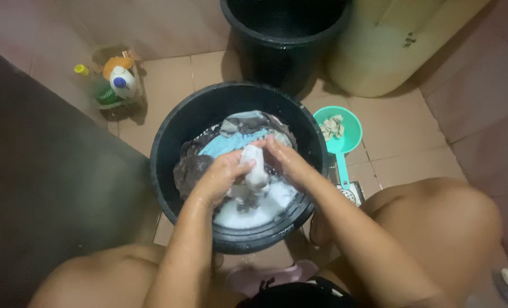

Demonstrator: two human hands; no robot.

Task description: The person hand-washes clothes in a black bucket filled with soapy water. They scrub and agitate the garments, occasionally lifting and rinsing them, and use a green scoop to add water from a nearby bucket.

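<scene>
Head view shows left hand (222,177) and right hand (282,157) both closed on, seemingly scrubbing, a white garment (255,168) over the black basin (168,142) of suds; next comes more rubbing or wringing

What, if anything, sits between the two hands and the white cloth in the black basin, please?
Nothing visible: the left hand and right hand already clasp the white cloth directly, above the suds in the basin.
</scene>
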